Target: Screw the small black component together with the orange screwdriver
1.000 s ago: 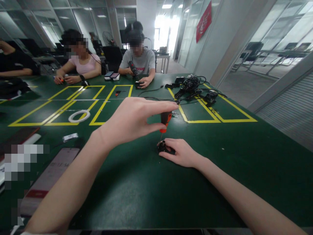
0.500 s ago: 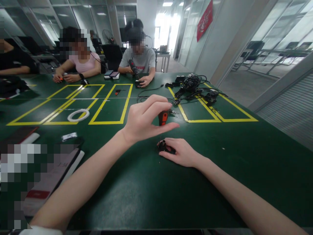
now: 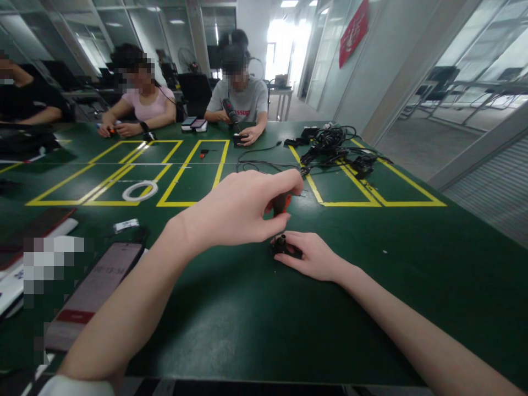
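My left hand (image 3: 239, 212) is closed around a small screwdriver (image 3: 282, 202) with an orange and black handle, mostly hidden by my fingers. It hovers just above a small black part (image 3: 282, 246) on the green table (image 3: 247, 319). My right hand (image 3: 315, 256) lies on the table with its fingers pressed around that black part, holding it down. The screwdriver's tip is hidden behind my left hand.
A phone (image 3: 97, 289) lies at the near left beside blurred items. A white tape ring (image 3: 140, 191) sits in the yellow-marked boxes. A tangle of black cables (image 3: 334, 146) lies at the far right. Three people sit along the far and left edges.
My left hand has dropped lower with the screwdriver, closer to the black part, and now covers most of the handle. My right hand stays on the part.
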Demonstrator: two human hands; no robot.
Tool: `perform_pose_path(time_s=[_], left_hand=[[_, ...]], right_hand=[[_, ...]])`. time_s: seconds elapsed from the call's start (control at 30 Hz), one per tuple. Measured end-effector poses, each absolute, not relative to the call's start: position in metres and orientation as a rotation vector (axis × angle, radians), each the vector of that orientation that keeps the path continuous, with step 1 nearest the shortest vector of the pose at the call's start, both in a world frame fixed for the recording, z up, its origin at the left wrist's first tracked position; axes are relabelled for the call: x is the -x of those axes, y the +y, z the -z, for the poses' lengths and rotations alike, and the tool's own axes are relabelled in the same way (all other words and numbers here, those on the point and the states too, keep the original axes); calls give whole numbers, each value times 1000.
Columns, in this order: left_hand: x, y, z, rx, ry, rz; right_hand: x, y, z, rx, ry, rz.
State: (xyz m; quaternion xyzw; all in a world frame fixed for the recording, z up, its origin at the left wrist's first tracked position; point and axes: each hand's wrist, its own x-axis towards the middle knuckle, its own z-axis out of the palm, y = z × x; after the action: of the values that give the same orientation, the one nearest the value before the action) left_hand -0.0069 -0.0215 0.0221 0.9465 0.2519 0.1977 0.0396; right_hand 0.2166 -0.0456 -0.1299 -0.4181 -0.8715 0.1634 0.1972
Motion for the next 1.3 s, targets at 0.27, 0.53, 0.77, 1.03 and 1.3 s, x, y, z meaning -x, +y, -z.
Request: perform_pose_path(time_s=[0.27, 0.53, 0.77, 1.03, 1.3], left_hand=[[7, -14, -16, -2895, 842, -665], [4, -16, -16, -2916, 870, -653], [4, -17, -15, -2927, 813, -663], [1, -19, -13, -2953, 827, -699], [0, -19, -11, -3017, 859, -724]], right_hand=[[-218, -46, 132, 1161, -2422, -476], [-217, -46, 133, 1167, -2436, -444], [-216, -46, 130, 1153, -2448, -447], [-216, -46, 132, 1145, -2428, -432], [-216, -46, 131, 1156, -2433, -427]])
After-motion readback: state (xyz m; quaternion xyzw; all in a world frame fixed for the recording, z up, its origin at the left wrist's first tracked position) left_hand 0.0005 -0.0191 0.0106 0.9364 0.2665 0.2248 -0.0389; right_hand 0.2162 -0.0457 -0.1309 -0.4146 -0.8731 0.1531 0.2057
